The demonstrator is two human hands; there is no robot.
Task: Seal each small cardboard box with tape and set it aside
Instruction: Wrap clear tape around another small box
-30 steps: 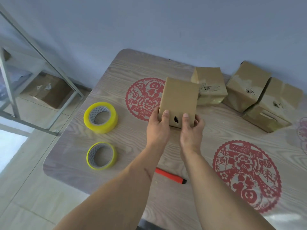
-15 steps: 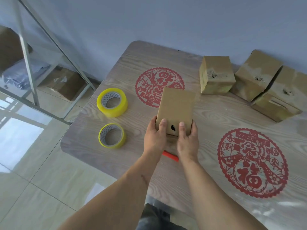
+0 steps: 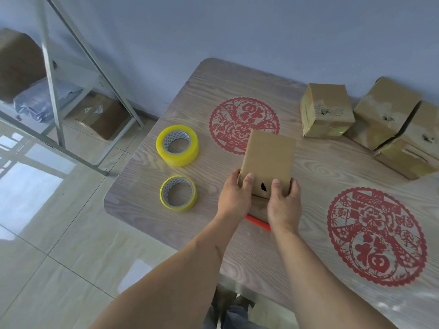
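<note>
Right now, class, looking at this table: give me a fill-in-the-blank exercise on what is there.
1. Both hands, left and right, hold one cardboard ____.
2. The number of yellow tape rolls on the table is ____.
3. The paper cutouts on the table are coloured ____.
4. Against the wall stand ____ other boxes.

Missing words: box; two; red; three

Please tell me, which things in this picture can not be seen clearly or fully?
- Red tool, head view: the hands hide its middle and far end, so its kind is unclear.
- Held box: the left hand and right hand cover its near end; seam hidden.
- Rightmost box: cut off by the right edge.
- Shelf items: blurred, behind metal bars.
</note>
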